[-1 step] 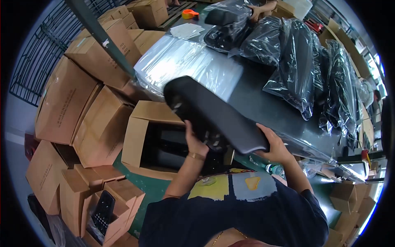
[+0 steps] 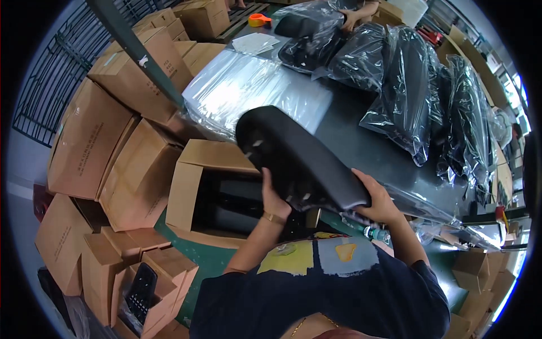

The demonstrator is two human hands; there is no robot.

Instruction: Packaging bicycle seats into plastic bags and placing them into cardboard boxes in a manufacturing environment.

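A long black motorcycle seat [image 2: 305,155] is held up between my two hands, tilted, with its wide end toward the far left. My left hand [image 2: 275,195] grips its underside edge, where small pale fittings show; some of these fingers are hidden beneath it. At the near right end, my right hand [image 2: 377,196] is closed round the narrower tip. Below and left of the seat stands an opened cardboard box [image 2: 183,195] with dark black contents [image 2: 228,195] inside.
A dark table [image 2: 353,127] carries a stack of clear plastic bags [image 2: 226,85], several bagged black seats [image 2: 403,85] and an orange tape dispenser [image 2: 259,20]. Another person's hand [image 2: 351,20] touches a bagged seat at the far side. Cardboard boxes [image 2: 90,135] pile up left, beside a metal post [image 2: 132,51].
The seat has shifted slightly right and rolled, so more of its underside faces left. My left hand has moved slightly right with it; both hands keep their hold.
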